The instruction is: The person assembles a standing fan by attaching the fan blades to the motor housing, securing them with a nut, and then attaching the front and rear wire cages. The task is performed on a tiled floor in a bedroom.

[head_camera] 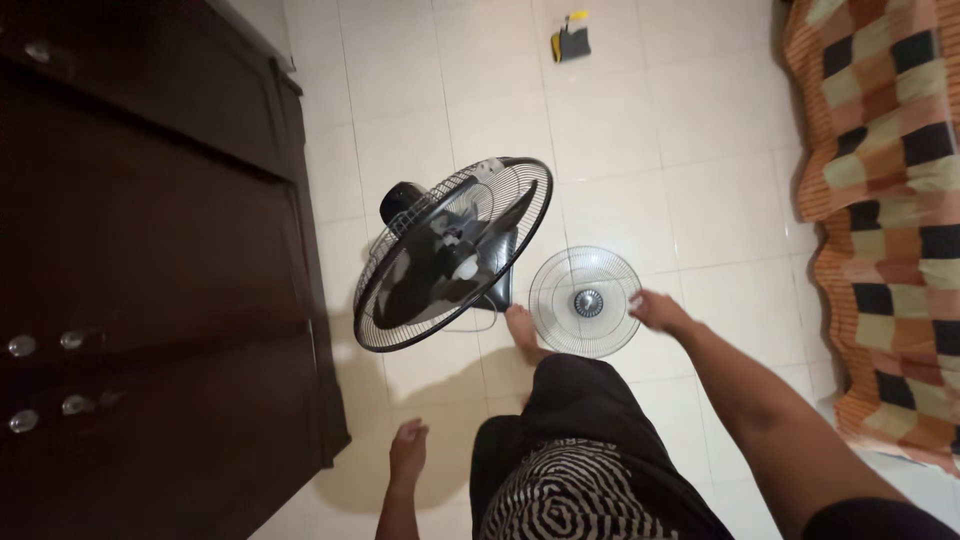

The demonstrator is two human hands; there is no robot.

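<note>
**Right hand on the loose fan guard, left hand hanging free**

The right hand [658, 312] reaches forward and down, arm stretched long from the near right corner, its fingers meeting the right rim of a round wire fan guard [585, 301]. Whether the fingers close around the rim or only touch it cannot be told. The guard lies flat on the floor [620, 130], a pale disc of thin radial wires with a small dark hub in the middle.

The left hand [408, 447] hangs low at near left, fingers loosely curled, holding nothing and well apart from the fan.

Just left of the guard stands the fan [450, 255], tilted, its black wire cage still around dark blades with a white centre cap; a black motor housing shows behind it at far left. A bare foot [522, 330] rests between fan and guard.

A dark wooden cabinet [150, 250] with metal knobs fills the left side. On the right lies a checked blanket [880, 200] of orange, black and tan squares. The floor is glossy pale tile; a small black and yellow object [571, 40] sits far off on it.
</note>
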